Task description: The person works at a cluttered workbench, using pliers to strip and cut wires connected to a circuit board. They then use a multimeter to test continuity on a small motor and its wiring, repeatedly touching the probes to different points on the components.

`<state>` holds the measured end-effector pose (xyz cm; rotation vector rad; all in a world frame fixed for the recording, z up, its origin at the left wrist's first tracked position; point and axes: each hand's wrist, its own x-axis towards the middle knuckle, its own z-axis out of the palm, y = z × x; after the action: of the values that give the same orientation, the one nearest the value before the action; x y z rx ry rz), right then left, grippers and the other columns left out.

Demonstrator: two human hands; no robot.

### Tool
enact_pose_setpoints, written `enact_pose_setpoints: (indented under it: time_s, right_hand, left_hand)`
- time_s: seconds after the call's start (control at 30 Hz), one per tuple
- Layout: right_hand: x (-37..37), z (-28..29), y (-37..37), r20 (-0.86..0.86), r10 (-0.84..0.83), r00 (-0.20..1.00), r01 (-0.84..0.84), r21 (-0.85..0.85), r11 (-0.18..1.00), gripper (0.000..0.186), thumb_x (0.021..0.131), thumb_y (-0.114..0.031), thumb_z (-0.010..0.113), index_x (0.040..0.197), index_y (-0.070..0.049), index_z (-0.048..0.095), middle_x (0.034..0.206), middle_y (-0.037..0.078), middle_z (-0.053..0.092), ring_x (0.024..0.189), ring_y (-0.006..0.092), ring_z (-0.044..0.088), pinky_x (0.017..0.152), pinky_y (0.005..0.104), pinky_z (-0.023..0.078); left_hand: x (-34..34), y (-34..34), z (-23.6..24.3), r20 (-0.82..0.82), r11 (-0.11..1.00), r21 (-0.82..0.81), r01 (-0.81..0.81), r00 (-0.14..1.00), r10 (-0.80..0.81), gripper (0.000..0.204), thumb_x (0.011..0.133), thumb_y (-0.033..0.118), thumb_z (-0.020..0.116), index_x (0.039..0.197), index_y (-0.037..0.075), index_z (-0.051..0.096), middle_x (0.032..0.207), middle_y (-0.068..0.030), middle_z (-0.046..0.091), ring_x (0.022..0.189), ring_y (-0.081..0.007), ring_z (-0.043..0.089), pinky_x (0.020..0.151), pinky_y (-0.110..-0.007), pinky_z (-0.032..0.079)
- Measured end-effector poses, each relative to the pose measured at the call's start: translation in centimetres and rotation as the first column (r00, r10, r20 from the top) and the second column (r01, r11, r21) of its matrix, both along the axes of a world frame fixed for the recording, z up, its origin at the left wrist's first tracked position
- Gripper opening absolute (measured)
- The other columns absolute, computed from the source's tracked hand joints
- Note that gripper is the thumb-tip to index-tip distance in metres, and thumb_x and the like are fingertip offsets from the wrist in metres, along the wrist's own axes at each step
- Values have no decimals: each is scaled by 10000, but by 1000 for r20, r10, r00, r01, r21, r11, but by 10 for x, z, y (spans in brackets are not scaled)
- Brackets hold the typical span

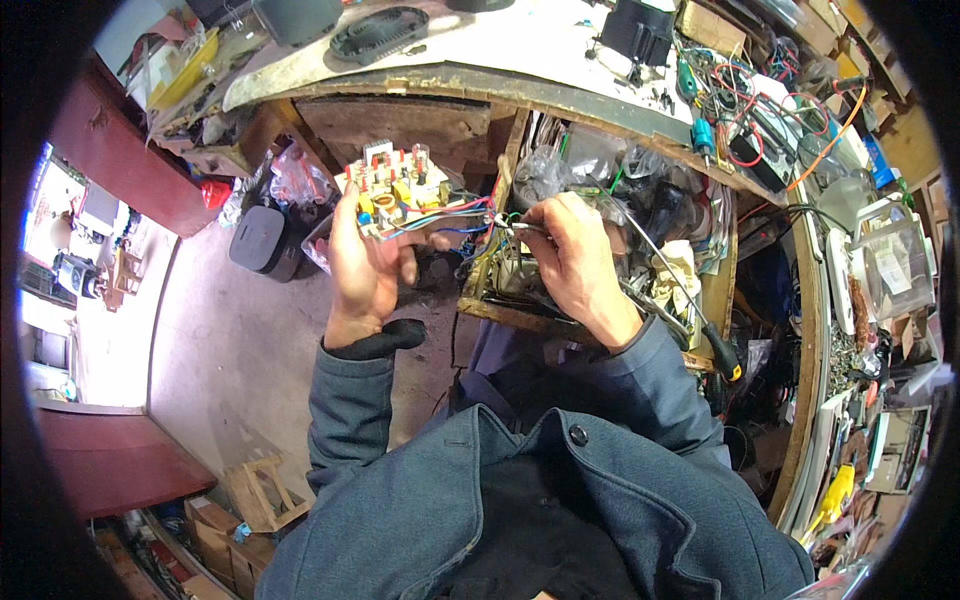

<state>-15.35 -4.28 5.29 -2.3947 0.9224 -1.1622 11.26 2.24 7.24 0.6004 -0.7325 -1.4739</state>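
My left hand [362,285] holds up a circuit board [405,192] crowded with small components, its thumb along the board's left edge. From the board's right side run red, blue and other coloured wires [455,212]. The fingers of my right hand [582,262] are pinched on the far end of these wires, where they bunch together. Exactly which wire ends or connectors lie between the fingertips is too small to tell. Both hands are above an open wooden drawer [530,316] and the floor beside it.
Clear bags [540,175] and loose parts fill the drawer. A long screwdriver [722,352] with a black and yellow handle lies across its right side. Beyond stands a workbench [480,60] with a black oval grille [380,35]. A cluttered shelf is on the right; a black bin-like box [262,240] stands on the floor.
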Motion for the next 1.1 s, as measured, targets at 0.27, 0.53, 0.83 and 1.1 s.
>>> enact_pose_setpoints:
  time_s: [0.27, 0.53, 0.83, 1.1]
  right_hand:
    - [-1, 13, 6, 37, 14, 999, -15, 36, 999, 125, 834, -131, 793, 904, -75, 706, 852, 102, 629, 891, 336, 586, 834, 455, 418]
    - [8, 7, 19, -32, 22, 999, -26, -133, 991, 170, 768, -126, 834, 855, -100, 691, 841, 84, 614, 821, 306, 602, 756, 426, 468]
    - [3, 16, 16, 101, 153, 983, -171, 214, 962, 159, 879, -67, 790, 990, -8, 692, 877, 147, 659, 781, 343, 675, 695, 403, 531]
    - [8, 34, 8, 256, 184, 949, -227, 151, 962, 150, 894, -51, 789, 1029, -12, 734, 943, 121, 713, 818, 271, 708, 704, 350, 545]
  left_hand:
    - [-17, -4, 2, -347, 1000, -29, 7, 938, -16, 578, 1106, 392, 338, 1469, -21, 517, 1434, -251, 620, 1247, -447, 655, 1046, -610, 559]
    - [-26, -5, 2, -491, 995, 90, -34, 868, 74, 557, 1080, 346, 343, 1466, -14, 519, 1386, -225, 660, 1200, -448, 679, 1011, -649, 559]
    - [-17, 2, -7, -388, 994, 106, -39, 918, 78, 591, 1051, 386, 385, 1486, 6, 508, 1432, -237, 623, 1223, -454, 667, 955, -652, 598]
    - [-24, 5, -2, -269, 979, 114, -167, 944, 193, 587, 1046, 356, 376, 1484, -20, 482, 1418, -231, 632, 1224, -428, 673, 999, -616, 589]
